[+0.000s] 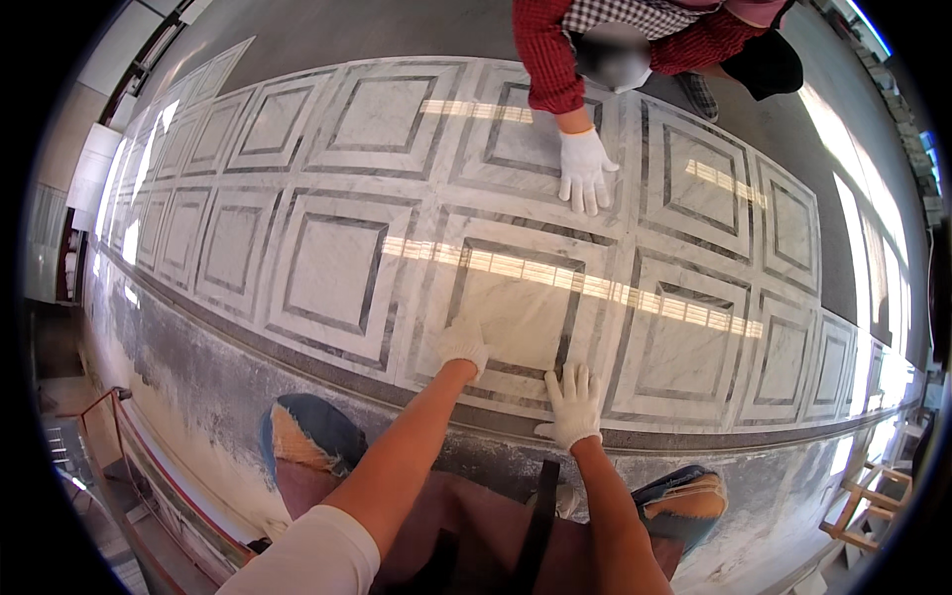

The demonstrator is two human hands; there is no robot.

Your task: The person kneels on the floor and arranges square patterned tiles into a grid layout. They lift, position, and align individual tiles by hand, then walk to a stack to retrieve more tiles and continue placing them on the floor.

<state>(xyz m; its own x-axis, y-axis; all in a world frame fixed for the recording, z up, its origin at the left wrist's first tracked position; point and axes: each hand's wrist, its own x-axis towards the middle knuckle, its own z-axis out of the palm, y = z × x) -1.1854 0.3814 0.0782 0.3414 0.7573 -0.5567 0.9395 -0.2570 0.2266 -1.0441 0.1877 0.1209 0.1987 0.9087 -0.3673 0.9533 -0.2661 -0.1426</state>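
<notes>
Our marble panels (335,263) lie in rows, what's left unclear; our right hand (573,407) spreads its fingers apart (left hand (465,344) blurred, can't tell).

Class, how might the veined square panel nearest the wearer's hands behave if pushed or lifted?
The panel looks like stone, so probably stiff and heavy. Glossy and reflective, it may be slippery. Lying flat, it seems unlikely to roll.

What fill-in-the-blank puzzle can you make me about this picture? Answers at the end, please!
1. Over the stone panels, the person's left hand and right hand wear white ____.
2. The blue jeans are ripped at the ____.
3. The other person's sleeves are coloured ____.

Missing words: gloves; knees; red.
</notes>
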